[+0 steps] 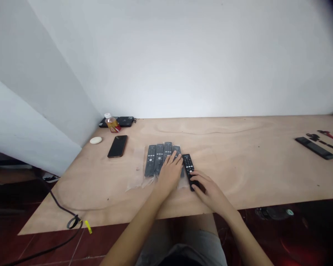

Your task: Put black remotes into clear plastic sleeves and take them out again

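Observation:
Several black remote controls (150, 162) in clear plastic bags lie side by side on the wooden table. My left hand (170, 173) rests on the right part of this row, its fingers stretched out over the bagged remotes and partly hiding them. Just right of the row lies a black remote control (187, 162) with no bag visible around it, tilted slightly. My right hand (208, 189) holds its lower half, with the thumb at the near end and the fingers across the buttons. An empty-looking clear bag (136, 170) lies flat at the left of the row.
A smartphone (118, 146), a round white object (96, 140), a drink bottle (112, 123) and flat black boxes (125, 121) stand at the back left. Farther right lie a long black object (315, 147) and red and black cables (331, 136). A dark cable (58, 205) hangs by the left edge.

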The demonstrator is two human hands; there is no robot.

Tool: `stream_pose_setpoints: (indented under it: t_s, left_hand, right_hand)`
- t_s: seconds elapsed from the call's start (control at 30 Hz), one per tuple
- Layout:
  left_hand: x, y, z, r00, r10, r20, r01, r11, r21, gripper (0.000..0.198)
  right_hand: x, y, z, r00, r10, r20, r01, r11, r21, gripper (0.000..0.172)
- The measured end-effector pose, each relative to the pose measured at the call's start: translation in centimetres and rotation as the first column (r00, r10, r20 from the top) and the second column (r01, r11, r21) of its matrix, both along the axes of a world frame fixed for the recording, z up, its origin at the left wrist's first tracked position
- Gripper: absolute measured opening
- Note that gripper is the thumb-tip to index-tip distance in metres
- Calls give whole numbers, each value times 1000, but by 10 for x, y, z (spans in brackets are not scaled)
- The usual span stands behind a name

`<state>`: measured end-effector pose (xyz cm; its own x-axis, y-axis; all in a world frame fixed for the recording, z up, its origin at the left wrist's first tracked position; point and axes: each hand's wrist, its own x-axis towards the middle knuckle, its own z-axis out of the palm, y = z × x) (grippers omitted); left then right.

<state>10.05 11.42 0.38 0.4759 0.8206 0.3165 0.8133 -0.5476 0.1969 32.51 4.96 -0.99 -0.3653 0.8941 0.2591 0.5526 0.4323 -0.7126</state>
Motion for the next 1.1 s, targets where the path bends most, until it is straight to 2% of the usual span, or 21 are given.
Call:
stream_pose_setpoints:
  t_s: [0.07,0.13,0.27,0.37,0.47,0.63,0.77,0.93,1.0,1.1]
  left_hand:
    - [-4,7,2,1000,13,13,-13,1000,-8,42]
    - [-15,4,3,998,41,51,-41,999,-3,43]
    - [-51,-24,2,986,96,137,-98,995,12,45]
    - [-72,-48,-6,983,114,142,-114,993,-10,47]
    - [-76,-62,-15,985,130,110,-128,992,-22,48]
    - [-68,-67,-18,983,146,108,-146,989,-4,48]
    - [-68,-66,-16,982,144,122,-144,990,-5,48]
    - [-71,-74,-9,956,95,276,-114,992,55,42]
    - [-71,-80,-4,942,15,335,-37,998,57,36]
    - [-74,-89,1,927,-153,344,163,987,-2,37]
  right_hand:
    - [-8,-5,-1,1000,-10,2,10,1000,6,21]
    - [-14,-9,-2,1000,-25,2,25,1000,14,23]
    - [-19,-18,-3,999,-42,11,42,999,32,25]
    - [-22,-21,-4,996,-46,80,41,997,64,44]
    - [-30,-14,-5,987,-44,155,28,994,105,53]
    - [-42,3,-7,988,-65,141,45,989,139,48]
    - [-20,-21,-8,996,-61,70,55,995,80,48]
    - [45,-74,2,999,-24,-39,19,994,-106,61]
    - [59,-82,10,998,26,-63,-37,984,-172,61]
    - [53,-74,22,986,145,-87,-159,973,-170,53]
